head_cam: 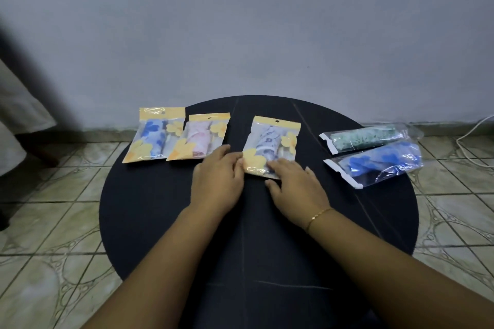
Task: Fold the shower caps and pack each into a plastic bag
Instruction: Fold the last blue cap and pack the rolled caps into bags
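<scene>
Tiled floor surrounds your round black bench, where your left hand lies flat beside the middle packed bag, your right hand presses its near edge with fingers seemingly straight, neither grip clenched, four more packed bags alongside.

table: black, thin pale lines. three bags with yellow flower print: left bag holds blue-and-white cap; middle bag pink-and-white; right bag white with grey-blue motifs. clear bags: green patterned cap; blue floral cap. bracelet: gold. floor: beige-green patterned tiles.
</scene>
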